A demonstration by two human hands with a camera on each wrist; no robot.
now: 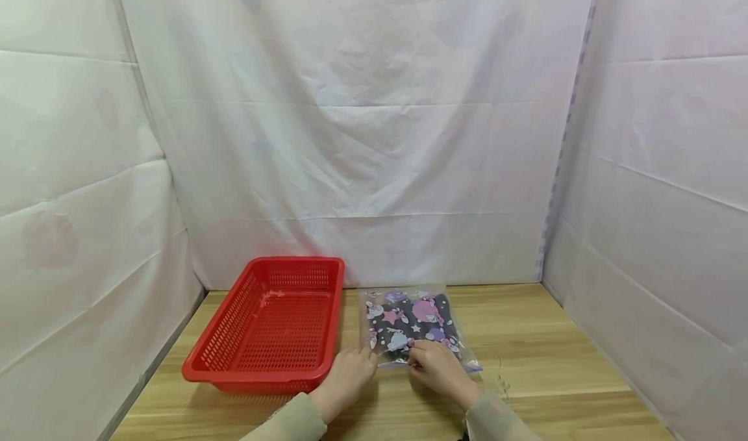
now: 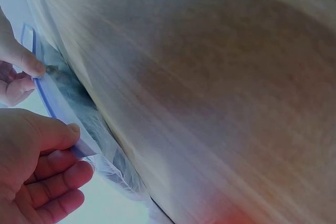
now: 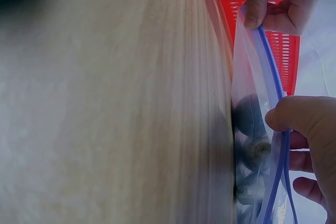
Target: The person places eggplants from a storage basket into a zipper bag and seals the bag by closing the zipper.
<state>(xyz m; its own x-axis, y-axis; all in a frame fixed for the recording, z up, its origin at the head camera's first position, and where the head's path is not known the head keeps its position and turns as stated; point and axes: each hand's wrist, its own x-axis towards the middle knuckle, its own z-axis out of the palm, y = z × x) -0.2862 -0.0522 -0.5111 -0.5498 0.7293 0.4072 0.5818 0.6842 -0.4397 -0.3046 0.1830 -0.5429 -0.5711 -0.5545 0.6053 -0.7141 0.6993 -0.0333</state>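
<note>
A clear zip bag (image 1: 352, 298) printed with pink, white and lilac cartoon shapes lies on the table, dark contents showing through it. Its blue-purple zip strip (image 3: 273, 69) runs along the edge nearest the person. At the left corner of that edge, the left hand (image 1: 353, 369) pinches the strip between thumb and forefinger; its other fingers are loosely curled in the left wrist view. Farther right, the right hand (image 1: 439, 368) pinches the same strip, thumb on the near face. In the right wrist view, dark rounded bulges (image 3: 247, 116) show inside the plastic.
A red perforated plastic basket (image 1: 263, 379) stands just left of the bag, its near right corner close to the left hand. Pale cloth (image 1: 350, 168) hangs behind and at both sides of the wooden table (image 1: 555, 356).
</note>
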